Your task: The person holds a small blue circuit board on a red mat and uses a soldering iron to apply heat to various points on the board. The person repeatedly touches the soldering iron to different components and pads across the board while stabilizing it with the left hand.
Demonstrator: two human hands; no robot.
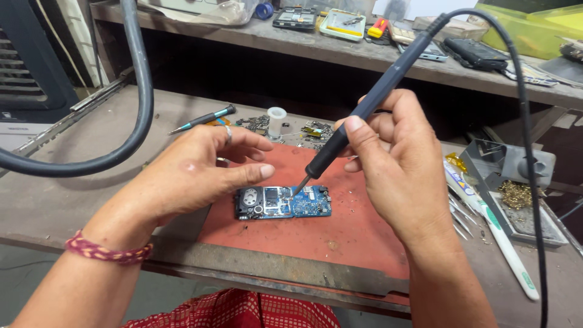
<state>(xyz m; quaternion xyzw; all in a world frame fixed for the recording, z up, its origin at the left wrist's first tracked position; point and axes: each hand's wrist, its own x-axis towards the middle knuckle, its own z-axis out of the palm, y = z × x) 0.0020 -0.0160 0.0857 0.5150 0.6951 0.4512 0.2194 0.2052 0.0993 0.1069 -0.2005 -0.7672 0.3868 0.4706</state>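
The left hand (194,173) hides the circuit board's (283,202) left edge. Behind the board, small parts (316,129) are too small to tell. The cable (534,200) runs off the bottom edge.

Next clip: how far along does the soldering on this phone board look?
Done: the blue circuit board lies bare, out of any casing, on the red mat. In hand: the right hand holds the soldering iron, tip at the board's middle, while the left hand steadies the board's upper edge. Left: no casing is fitted; whether the joint is finished cannot be told.
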